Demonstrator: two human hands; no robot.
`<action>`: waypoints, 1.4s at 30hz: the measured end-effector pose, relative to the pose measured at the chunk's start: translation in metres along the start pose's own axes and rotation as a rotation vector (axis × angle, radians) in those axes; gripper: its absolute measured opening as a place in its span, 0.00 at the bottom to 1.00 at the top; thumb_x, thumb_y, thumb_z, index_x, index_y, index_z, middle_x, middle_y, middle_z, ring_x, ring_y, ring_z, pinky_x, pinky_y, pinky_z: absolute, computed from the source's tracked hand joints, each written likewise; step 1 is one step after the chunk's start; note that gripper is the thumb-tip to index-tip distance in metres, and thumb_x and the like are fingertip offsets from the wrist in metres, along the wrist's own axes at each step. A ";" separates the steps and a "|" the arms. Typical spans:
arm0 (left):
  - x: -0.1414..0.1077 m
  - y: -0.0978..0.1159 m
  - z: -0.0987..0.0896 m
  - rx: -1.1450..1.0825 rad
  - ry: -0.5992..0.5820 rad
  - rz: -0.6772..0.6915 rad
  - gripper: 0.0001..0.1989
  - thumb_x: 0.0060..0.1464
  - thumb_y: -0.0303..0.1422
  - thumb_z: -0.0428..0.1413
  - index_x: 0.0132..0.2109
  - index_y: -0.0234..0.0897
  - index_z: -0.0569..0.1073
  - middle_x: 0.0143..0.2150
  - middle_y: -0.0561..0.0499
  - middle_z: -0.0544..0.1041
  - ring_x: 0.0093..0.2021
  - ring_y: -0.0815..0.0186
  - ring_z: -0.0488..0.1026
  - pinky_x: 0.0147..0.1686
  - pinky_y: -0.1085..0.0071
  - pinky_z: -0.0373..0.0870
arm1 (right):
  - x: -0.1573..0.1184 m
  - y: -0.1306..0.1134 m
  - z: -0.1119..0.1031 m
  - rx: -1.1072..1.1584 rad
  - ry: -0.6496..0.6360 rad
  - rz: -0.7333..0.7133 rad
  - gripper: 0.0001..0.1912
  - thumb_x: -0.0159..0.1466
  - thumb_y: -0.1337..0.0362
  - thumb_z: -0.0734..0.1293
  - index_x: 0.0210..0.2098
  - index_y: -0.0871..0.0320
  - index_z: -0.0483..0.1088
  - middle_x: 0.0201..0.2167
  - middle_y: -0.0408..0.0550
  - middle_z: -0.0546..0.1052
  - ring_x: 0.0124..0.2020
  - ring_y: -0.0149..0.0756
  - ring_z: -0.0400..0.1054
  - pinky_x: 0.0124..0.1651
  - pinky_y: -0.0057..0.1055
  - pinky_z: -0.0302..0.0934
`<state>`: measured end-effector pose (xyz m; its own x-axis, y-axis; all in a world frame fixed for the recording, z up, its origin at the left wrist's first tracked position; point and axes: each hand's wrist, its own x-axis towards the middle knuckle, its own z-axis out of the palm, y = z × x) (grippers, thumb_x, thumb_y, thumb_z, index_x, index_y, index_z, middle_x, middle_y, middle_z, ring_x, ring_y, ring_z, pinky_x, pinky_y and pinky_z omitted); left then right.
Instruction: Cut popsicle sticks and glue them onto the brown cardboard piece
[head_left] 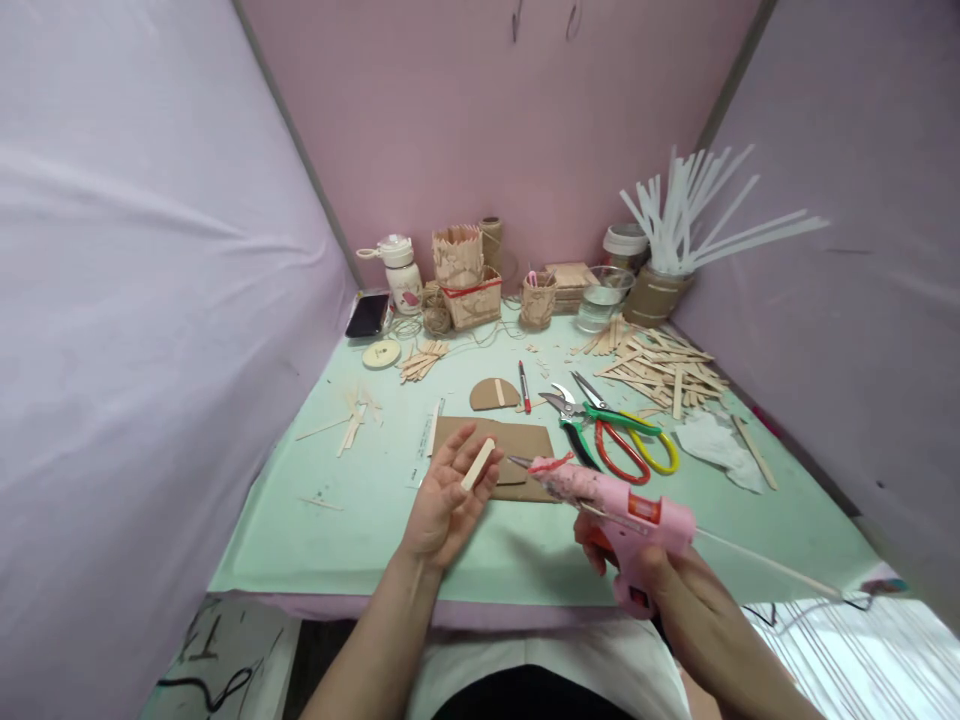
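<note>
Closest to my lens, my right hand (667,590) is wrapped around the handle of a pink glue gun (615,505), fingers closed on it, with one finger at the orange trigger as far as I can tell. Its nozzle points left toward my left hand (446,495), stopping just short of it. That hand lies palm up, fingers loosely curled, and pinches a short wooden stick piece (478,464) between thumb and fingertips, holding it above the near edge of the table.

I cannot make out any glue on the stick piece, so I judge the gluing of this piece as not yet done. Under both hands lies a brown cardboard sheet (517,445) flat on the green table cover (315,520), and just behind it sits a half-round cardboard piece (493,394) with one stick already fixed across it, which I read as finished work.

Further out, a red pen (523,386) lies beside that half-round. Pruning shears (571,420) and scissors (634,440) rest to the right, near a heap of loose craft sticks (660,365). At the back wall stand a stick-built basket (469,285) and a jar of white glue sticks (671,270).
</note>
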<state>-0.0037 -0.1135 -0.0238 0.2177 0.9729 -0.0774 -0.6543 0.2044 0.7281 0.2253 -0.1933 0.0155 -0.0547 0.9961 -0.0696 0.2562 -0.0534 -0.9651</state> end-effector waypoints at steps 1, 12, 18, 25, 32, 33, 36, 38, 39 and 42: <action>-0.001 0.000 0.000 0.004 -0.002 0.003 0.38 0.35 0.38 0.73 0.55 0.45 0.72 0.54 0.48 0.76 0.54 0.59 0.73 0.55 0.67 0.69 | -0.001 -0.001 0.003 -0.020 0.019 0.014 0.33 0.64 0.36 0.55 0.38 0.56 0.78 0.34 0.52 0.78 0.27 0.38 0.68 0.31 0.33 0.67; -0.003 -0.002 0.003 0.025 -0.042 -0.019 0.42 0.28 0.33 0.75 0.55 0.46 0.72 0.52 0.48 0.77 0.55 0.57 0.72 0.54 0.65 0.66 | 0.005 -0.006 0.010 -0.033 0.067 0.006 0.35 0.63 0.34 0.53 0.34 0.57 0.76 0.28 0.50 0.76 0.26 0.38 0.68 0.27 0.31 0.66; -0.003 -0.002 0.002 0.065 -0.065 -0.015 0.42 0.29 0.35 0.75 0.55 0.48 0.70 0.53 0.48 0.77 0.57 0.55 0.70 0.57 0.62 0.61 | 0.005 -0.005 0.010 -0.061 0.086 0.015 0.34 0.63 0.35 0.53 0.28 0.56 0.73 0.27 0.50 0.75 0.26 0.38 0.67 0.30 0.33 0.67; -0.004 -0.003 0.003 0.056 -0.082 -0.011 0.41 0.29 0.35 0.75 0.55 0.47 0.71 0.52 0.48 0.77 0.57 0.55 0.69 0.57 0.62 0.61 | 0.004 -0.007 0.013 -0.020 0.091 0.056 0.35 0.62 0.33 0.53 0.28 0.57 0.73 0.29 0.50 0.75 0.26 0.38 0.68 0.28 0.31 0.67; -0.004 -0.003 0.002 0.053 -0.081 -0.011 0.41 0.30 0.35 0.74 0.55 0.47 0.71 0.52 0.47 0.77 0.58 0.54 0.69 0.57 0.61 0.61 | 0.005 -0.006 0.012 -0.058 0.066 0.029 0.35 0.63 0.34 0.52 0.28 0.57 0.72 0.28 0.50 0.76 0.24 0.38 0.67 0.27 0.32 0.66; -0.004 -0.003 0.002 0.056 -0.082 -0.013 0.41 0.30 0.35 0.74 0.55 0.47 0.71 0.53 0.47 0.77 0.59 0.54 0.68 0.57 0.61 0.61 | 0.005 -0.007 0.012 -0.057 0.065 0.024 0.35 0.63 0.34 0.52 0.28 0.57 0.72 0.28 0.50 0.76 0.24 0.37 0.67 0.27 0.32 0.66; -0.004 -0.004 0.001 0.062 -0.083 -0.013 0.41 0.30 0.35 0.74 0.55 0.48 0.71 0.53 0.47 0.77 0.59 0.54 0.68 0.57 0.61 0.61 | 0.005 -0.008 0.013 -0.028 0.068 0.032 0.34 0.63 0.35 0.53 0.28 0.56 0.73 0.28 0.50 0.76 0.24 0.37 0.66 0.26 0.31 0.65; -0.003 -0.004 0.001 0.061 -0.083 -0.006 0.41 0.30 0.35 0.75 0.55 0.47 0.71 0.53 0.47 0.77 0.59 0.54 0.68 0.57 0.61 0.61 | 0.004 -0.008 0.012 -0.027 0.075 0.045 0.33 0.63 0.35 0.53 0.28 0.56 0.73 0.28 0.49 0.76 0.25 0.37 0.66 0.27 0.31 0.65; -0.003 -0.004 0.001 0.058 -0.083 0.000 0.41 0.30 0.35 0.75 0.55 0.47 0.71 0.53 0.47 0.77 0.59 0.53 0.68 0.57 0.60 0.61 | 0.003 -0.007 0.012 -0.038 0.076 0.051 0.34 0.63 0.35 0.53 0.29 0.56 0.73 0.28 0.49 0.76 0.25 0.38 0.66 0.28 0.31 0.65; -0.003 -0.004 0.002 0.048 -0.084 0.012 0.41 0.30 0.34 0.74 0.55 0.46 0.71 0.52 0.46 0.77 0.59 0.52 0.69 0.57 0.59 0.61 | 0.000 -0.004 0.009 -0.091 0.066 0.052 0.34 0.64 0.35 0.52 0.30 0.56 0.74 0.27 0.50 0.75 0.26 0.39 0.66 0.30 0.33 0.65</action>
<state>-0.0007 -0.1172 -0.0250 0.2715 0.9624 -0.0125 -0.6221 0.1854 0.7606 0.2153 -0.1936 0.0175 0.0237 0.9948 -0.0989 0.3438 -0.1010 -0.9336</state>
